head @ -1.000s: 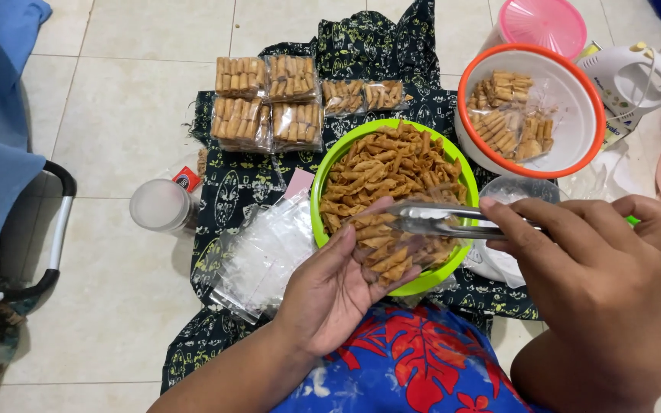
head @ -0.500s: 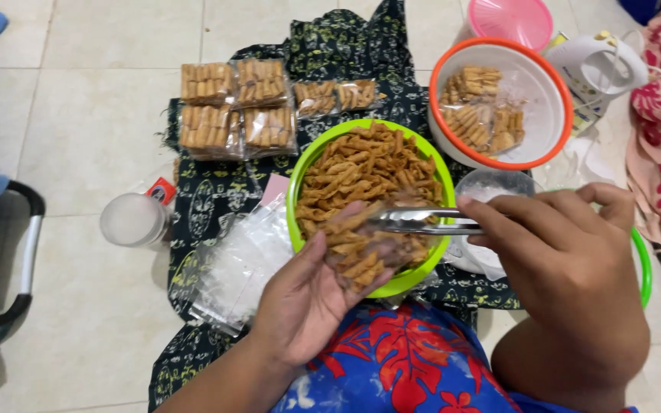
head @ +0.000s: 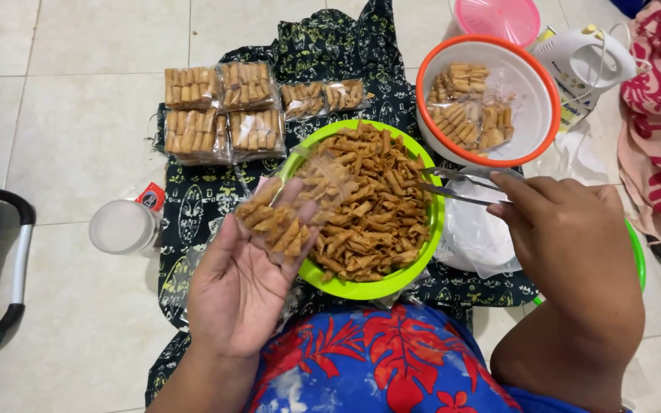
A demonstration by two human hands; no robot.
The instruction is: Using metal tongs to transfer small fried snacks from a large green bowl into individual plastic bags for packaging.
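Observation:
My left hand [head: 242, 287] lies palm up in front of a green bowl [head: 415, 264] heaped with small fried rolls [head: 369, 206]. On its fingers rests a clear plastic bag [head: 288, 210] partly filled with rolls. My right hand [head: 568, 229] holds metal tongs [head: 453, 183] at the bowl's right rim, their tips pointing left over the rolls. I cannot see anything gripped between the tips.
Sealed packs of rolls [head: 223, 111] lie on a dark patterned cloth [head: 330, 46] behind the bowl. An orange-rimmed bowl [head: 533, 107] holds more packs. A pink lid [head: 499, 17], a white hand mixer [head: 587, 53], a clear lidded jar [head: 120, 227] and a pile of empty bags [head: 476, 229] surround them.
My left hand has drawn the bag off the bowl toward the left and turned palm up. The tongs have pulled back from the bowl's middle to its right rim.

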